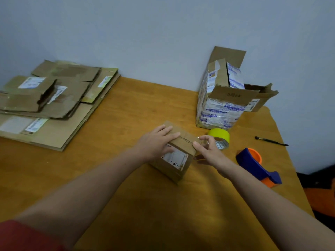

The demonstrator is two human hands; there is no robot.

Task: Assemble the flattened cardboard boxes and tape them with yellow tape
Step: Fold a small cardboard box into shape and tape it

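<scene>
**Holding the flaps shut before taping**

At 10 o'clock on the counter a stack of flattened cardboard boxes is lying; at least four sheets are showing, the exact number hidden by overlap.

At the centre, the left hand is lying flat with straight fingers on top of the small cardboard box, pressing its flaps closed. The right hand is working at the box's 3 o'clock end, thumb and curled fingers pinching the end of the flap seam.

To do this well, the left palm should be keeping the flaps level and meeting while the right is bringing over the tape.

The one yellow tape roll is sitting just behind the right hand. At 1 o'clock one tall taped box is standing, one open box behind it: three erected boxes in all. At 3 o'clock are lying one tape dispenser and one pen.
</scene>
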